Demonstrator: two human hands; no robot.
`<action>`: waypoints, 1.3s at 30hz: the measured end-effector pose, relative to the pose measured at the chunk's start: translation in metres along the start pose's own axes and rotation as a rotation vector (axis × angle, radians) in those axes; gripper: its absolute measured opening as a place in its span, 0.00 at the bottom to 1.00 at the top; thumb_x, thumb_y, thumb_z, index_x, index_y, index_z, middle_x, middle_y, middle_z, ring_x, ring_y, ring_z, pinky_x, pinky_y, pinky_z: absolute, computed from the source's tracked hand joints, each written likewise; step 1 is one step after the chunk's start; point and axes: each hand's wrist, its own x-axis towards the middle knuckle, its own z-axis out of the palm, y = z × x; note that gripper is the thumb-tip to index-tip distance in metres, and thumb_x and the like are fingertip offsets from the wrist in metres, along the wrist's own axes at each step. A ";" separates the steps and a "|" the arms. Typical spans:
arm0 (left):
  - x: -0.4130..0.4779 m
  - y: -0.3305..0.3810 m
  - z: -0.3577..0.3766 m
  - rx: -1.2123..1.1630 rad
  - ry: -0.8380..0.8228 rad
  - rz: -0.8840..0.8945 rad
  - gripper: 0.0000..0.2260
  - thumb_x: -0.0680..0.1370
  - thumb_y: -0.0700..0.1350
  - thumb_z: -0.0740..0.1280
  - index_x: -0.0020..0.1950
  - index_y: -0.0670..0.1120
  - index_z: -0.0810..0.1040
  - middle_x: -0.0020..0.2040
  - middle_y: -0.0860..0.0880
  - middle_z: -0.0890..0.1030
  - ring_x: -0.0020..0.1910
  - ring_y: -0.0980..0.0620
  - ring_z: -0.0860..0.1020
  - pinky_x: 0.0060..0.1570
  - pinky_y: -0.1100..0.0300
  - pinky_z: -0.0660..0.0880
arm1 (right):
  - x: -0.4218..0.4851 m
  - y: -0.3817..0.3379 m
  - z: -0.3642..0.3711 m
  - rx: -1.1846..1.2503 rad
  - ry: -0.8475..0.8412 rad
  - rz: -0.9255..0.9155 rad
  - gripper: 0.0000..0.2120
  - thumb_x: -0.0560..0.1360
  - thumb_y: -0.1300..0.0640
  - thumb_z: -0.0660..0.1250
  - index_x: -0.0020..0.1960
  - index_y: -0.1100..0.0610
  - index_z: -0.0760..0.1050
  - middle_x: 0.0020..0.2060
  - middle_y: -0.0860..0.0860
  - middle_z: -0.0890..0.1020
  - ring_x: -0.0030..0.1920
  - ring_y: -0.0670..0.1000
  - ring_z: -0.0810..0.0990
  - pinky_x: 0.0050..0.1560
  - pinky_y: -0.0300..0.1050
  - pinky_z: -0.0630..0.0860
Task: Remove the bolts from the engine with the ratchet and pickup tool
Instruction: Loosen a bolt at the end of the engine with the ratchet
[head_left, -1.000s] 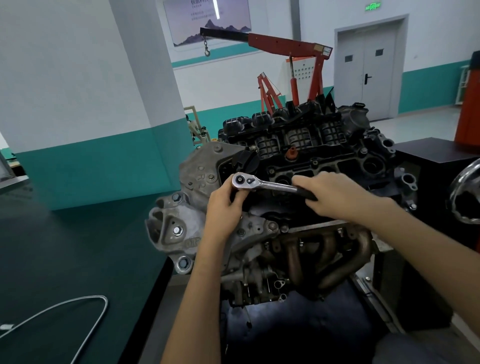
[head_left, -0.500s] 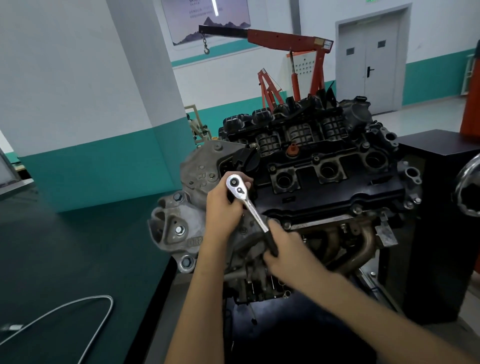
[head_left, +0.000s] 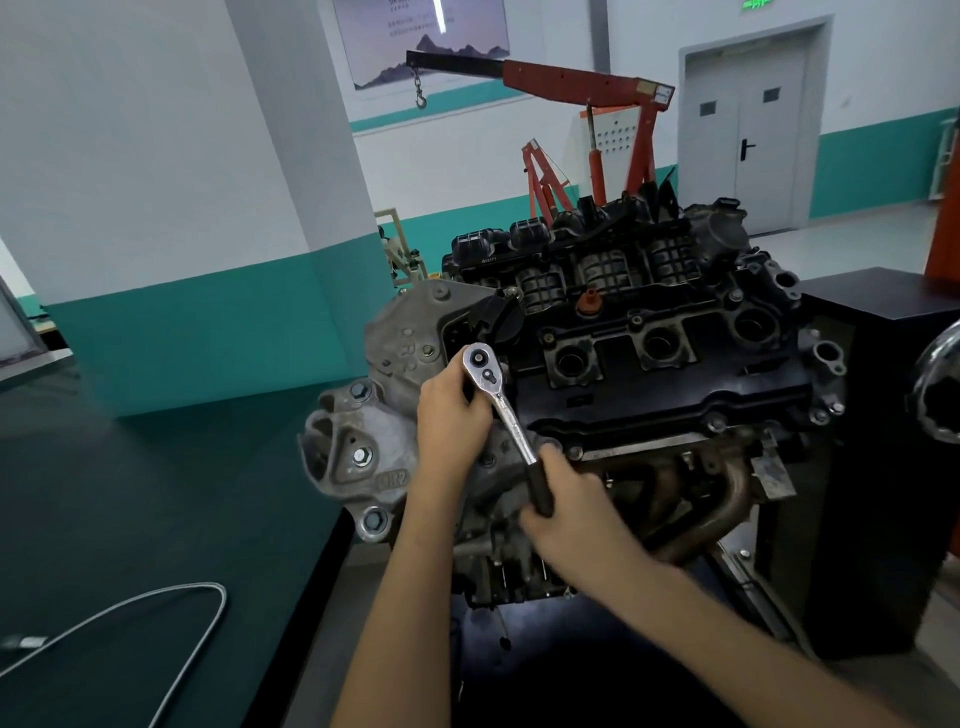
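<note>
An engine (head_left: 660, 374) with a black valve cover stands on a stand ahead of me. A chrome ratchet (head_left: 501, 402) sits on the cover's front left corner, its head up and its black handle slanting down to the right. My left hand (head_left: 452, 415) curls around the ratchet's head from the left. My right hand (head_left: 563, 512) grips the black handle at its lower end. The bolt under the ratchet's head is hidden. A flexible silver pickup tool (head_left: 171, 618) lies curved on the dark bench at the lower left.
A dark green bench (head_left: 130, 509) spans the left. Right of the engine stands a black cabinet (head_left: 883, 467). A chrome wheel (head_left: 940, 389) juts in at the right edge. Behind the engine is a red engine crane (head_left: 597, 104). Rusty exhaust pipes (head_left: 701, 499) sit below the cover.
My right hand swung the ratchet handle from pointing right across the cover down toward me. Over the last half second it has barely moved. My left hand stayed on the ratchet's head.
</note>
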 end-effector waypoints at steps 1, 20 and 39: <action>0.000 0.000 0.000 -0.026 -0.010 -0.010 0.07 0.75 0.38 0.63 0.45 0.48 0.79 0.36 0.50 0.81 0.37 0.49 0.79 0.40 0.53 0.75 | -0.002 -0.005 0.014 0.041 0.039 0.017 0.11 0.71 0.60 0.64 0.48 0.51 0.63 0.30 0.50 0.75 0.32 0.54 0.76 0.34 0.48 0.75; 0.000 0.000 -0.003 -0.126 -0.029 -0.019 0.11 0.74 0.34 0.62 0.45 0.50 0.78 0.39 0.56 0.81 0.40 0.57 0.78 0.44 0.57 0.75 | 0.010 0.005 -0.036 -0.283 -0.039 -0.057 0.13 0.72 0.56 0.64 0.48 0.48 0.60 0.33 0.49 0.72 0.37 0.58 0.79 0.34 0.46 0.72; -0.003 0.003 -0.006 -0.096 -0.005 0.048 0.08 0.78 0.35 0.66 0.54 0.45 0.80 0.40 0.63 0.80 0.40 0.68 0.77 0.42 0.75 0.69 | 0.047 0.017 -0.091 -0.552 -0.093 -0.184 0.12 0.72 0.57 0.65 0.46 0.47 0.62 0.32 0.48 0.72 0.33 0.54 0.76 0.32 0.44 0.68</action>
